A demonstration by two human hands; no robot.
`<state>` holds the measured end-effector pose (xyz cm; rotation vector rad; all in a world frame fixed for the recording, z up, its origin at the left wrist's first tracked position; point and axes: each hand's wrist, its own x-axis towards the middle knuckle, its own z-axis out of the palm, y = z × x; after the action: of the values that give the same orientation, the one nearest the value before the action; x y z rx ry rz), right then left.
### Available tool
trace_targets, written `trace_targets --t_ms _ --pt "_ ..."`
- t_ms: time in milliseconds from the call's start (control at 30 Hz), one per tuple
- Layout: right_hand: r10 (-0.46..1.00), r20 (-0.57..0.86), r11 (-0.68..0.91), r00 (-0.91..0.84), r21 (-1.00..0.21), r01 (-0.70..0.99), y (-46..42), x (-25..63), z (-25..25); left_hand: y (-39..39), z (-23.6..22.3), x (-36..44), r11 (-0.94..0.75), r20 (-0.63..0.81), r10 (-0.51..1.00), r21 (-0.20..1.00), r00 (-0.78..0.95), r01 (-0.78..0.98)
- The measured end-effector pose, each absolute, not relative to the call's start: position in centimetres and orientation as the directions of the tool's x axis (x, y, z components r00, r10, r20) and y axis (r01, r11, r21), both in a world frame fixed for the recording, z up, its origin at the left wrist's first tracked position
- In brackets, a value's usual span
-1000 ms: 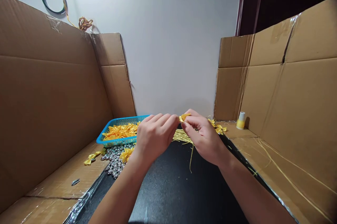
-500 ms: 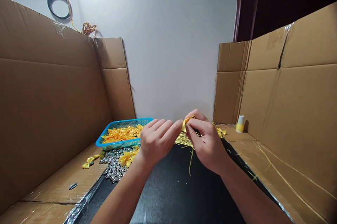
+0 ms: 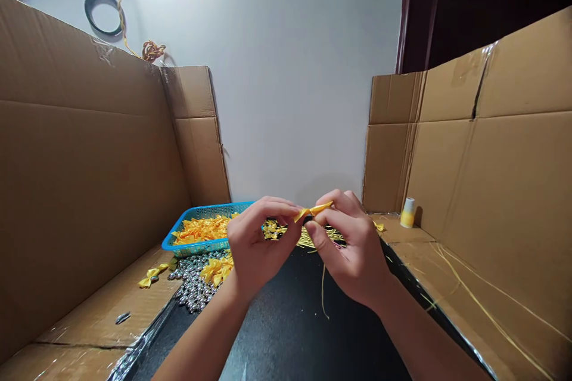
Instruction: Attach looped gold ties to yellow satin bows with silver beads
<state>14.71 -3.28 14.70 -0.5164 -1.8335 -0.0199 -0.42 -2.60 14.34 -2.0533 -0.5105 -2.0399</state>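
Note:
Between my two hands, above the far part of the black work surface, is a yellow ribbon bow. My left hand pinches its left end between thumb and fingers. With thumb and fingertips, my right hand grips its right side. A small dark, rounded piece shows just under the bow's middle, by my right thumb; its kind is hard to make out. Behind and below my hands lie many yellow strands, partly hidden, with one thin strand hanging toward me.
A blue basket of yellow bows stands left, behind a heap of silver beads and loose yellow bows. Cardboard walls rise on both sides. A thread spool stands at the right. Tape rolls hang on the wall.
The bow has turned to lie more level, and the dark piece beneath it now shows. My left hand has shifted slightly left, its fingers less curled over.

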Motion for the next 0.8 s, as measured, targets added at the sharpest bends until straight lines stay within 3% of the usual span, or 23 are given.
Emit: trace_targets --t_ms 300,500,633,800 --pt "0.159 0.977 0.918 -0.144 -0.093 0.386 -2.9 14.8 14.4 -2.6 14.3 -0.5 -0.902 0.998 0.031 0.05 -0.051 0.428" --pt "0.166 0.986 0.949 -0.031 -0.151 0.275 -2.2 14.0 13.7 -2.4 14.2 -0.6 -0.866 0.994 -0.112 -0.094 -0.008 0.491" --pt "0.243 0.969 0.946 -0.046 -0.227 0.231 -1.9 13.5 13.4 -2.0 14.0 -0.7 -0.793 0.974 -0.222 -0.209 0.048 0.573" --pt "0.249 0.965 0.947 -0.082 -0.225 0.229 -1.6 13.4 13.3 -1.9 13.9 -1.0 -0.738 0.951 -0.272 -0.303 0.146 0.602"
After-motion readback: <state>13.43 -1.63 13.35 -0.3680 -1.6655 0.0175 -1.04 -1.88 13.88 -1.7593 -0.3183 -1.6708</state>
